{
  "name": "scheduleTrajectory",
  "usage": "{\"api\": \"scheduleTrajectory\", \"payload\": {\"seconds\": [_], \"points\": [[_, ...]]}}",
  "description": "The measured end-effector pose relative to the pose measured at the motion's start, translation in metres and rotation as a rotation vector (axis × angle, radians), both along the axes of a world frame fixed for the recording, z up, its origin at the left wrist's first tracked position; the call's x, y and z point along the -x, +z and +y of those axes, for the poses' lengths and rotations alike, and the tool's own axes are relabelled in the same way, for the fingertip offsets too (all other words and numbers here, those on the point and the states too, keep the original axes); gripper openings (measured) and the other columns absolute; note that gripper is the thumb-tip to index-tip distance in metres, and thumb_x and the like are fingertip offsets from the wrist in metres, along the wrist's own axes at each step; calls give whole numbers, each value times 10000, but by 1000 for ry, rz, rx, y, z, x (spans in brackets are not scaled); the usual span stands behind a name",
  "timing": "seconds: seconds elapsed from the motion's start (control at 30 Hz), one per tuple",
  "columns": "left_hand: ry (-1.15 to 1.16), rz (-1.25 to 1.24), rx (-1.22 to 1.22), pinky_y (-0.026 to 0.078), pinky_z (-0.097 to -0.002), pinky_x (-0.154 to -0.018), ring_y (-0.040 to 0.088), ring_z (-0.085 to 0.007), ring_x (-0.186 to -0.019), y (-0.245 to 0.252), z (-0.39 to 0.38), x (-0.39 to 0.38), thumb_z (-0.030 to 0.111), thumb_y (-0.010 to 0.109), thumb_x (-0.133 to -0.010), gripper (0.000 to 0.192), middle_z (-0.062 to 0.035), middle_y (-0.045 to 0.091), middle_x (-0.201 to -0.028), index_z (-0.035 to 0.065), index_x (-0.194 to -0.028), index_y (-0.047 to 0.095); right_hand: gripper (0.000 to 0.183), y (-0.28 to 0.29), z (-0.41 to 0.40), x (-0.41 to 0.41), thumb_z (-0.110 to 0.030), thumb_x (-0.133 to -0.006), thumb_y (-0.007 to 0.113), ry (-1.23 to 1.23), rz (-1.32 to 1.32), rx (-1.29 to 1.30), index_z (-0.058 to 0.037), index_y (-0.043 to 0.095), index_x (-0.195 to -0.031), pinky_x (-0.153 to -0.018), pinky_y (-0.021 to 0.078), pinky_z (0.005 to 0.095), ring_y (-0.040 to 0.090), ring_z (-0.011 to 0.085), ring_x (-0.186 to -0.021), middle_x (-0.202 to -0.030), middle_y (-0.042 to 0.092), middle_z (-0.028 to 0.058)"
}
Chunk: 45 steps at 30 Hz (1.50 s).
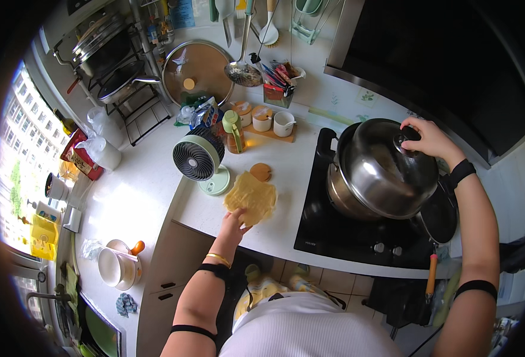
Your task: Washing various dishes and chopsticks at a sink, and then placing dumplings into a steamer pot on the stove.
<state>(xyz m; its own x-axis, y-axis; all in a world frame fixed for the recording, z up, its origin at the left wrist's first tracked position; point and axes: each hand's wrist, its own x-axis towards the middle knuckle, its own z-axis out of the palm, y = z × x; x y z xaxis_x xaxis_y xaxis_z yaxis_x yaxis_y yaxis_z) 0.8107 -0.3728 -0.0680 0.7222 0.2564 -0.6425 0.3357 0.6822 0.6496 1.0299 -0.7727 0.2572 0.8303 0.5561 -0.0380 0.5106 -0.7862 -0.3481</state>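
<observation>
My left hand grips the near edge of a thin, pale yellow sheet that looks like a flatbread or a cloth; the picture does not settle which. It is over the white counter in front of a small green fan. My right hand holds the black knob of a domed metal lid. The lid is tilted over a large metal pot on the black cooktop, with part of the pot's rim showing at the left. What is inside the pot is hidden.
A desk fan, an oil bottle and lidded jars stand behind the sheet, near a round wooden lid. A frying pan sits right of the pot, its handle past the counter edge. Bowls stand at the left.
</observation>
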Motion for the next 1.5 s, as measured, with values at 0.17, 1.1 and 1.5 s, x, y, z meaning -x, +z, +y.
{"api": "scheduleTrajectory", "payload": {"seconds": [0.17,1.1,1.5], "points": [[-169,-237,5,492,-458,-896,563,-289,-1077,58,-4,35,129,528,-898,354,-124,535,-1192,46,-1232,443,333,8,-34,0,-140,-749,692,-116,131,-149,-69,549,-1041,-635,472,258,597,120,-710,-785,614,66],[-820,-197,-40,536,-432,-851,512,-334,-1125,187,-208,-189,298,547,-918,490,-178,457,-1255,2,-1270,376,257,47,-113,-8,-163,-853,621,-210,76,-617,-86,582,-1095,-650,477,242,582,85,-747,-849,636,27],[-441,-337,-693,468,-323,-859,521,-186,-1098,155,-51,-36,166,551,-910,414,-89,483,-1287,40,-1289,443,339,11,-32,3,-162,-695,687,-14,-119,-185,-34,612,-999,-691,499,296,651,200,-735,-811,665,129]]}}
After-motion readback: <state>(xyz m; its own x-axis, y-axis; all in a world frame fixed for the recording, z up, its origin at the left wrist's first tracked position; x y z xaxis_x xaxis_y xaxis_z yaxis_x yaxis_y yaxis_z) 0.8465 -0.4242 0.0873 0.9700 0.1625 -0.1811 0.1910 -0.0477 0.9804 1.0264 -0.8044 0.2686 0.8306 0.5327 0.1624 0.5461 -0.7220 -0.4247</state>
